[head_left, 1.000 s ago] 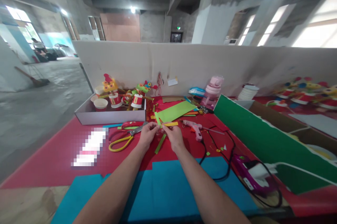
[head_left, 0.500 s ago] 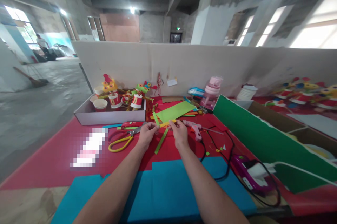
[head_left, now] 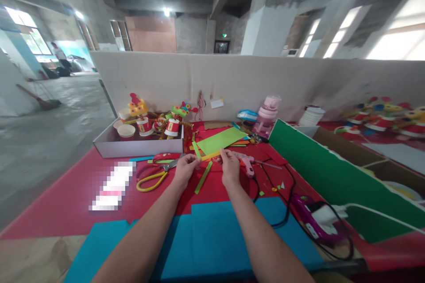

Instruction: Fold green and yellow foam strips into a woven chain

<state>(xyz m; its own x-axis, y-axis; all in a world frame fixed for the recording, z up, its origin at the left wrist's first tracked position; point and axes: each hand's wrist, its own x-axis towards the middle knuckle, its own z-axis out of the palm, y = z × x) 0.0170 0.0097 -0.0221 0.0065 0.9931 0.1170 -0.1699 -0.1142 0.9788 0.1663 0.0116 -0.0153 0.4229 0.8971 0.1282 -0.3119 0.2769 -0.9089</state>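
Occupying the red desk (head_left: 66, 203): one green-sided box (head_left: 322, 168); one white box (head_left: 142, 148); one light-green sheet (head_left: 223, 141); one pair of yellow-handled scissors (head_left: 171, 165); two hands, left hand (head_left: 186, 168) and right hand (head_left: 230, 168), fingertips pinching one yellow strip (head_left: 211, 156), which spans the gap between them.

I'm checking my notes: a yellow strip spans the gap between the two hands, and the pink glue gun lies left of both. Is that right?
Not quite: the head view shows the pink glue gun right of both the left hand and the right hand, not left. The yellow strip does span the gap.
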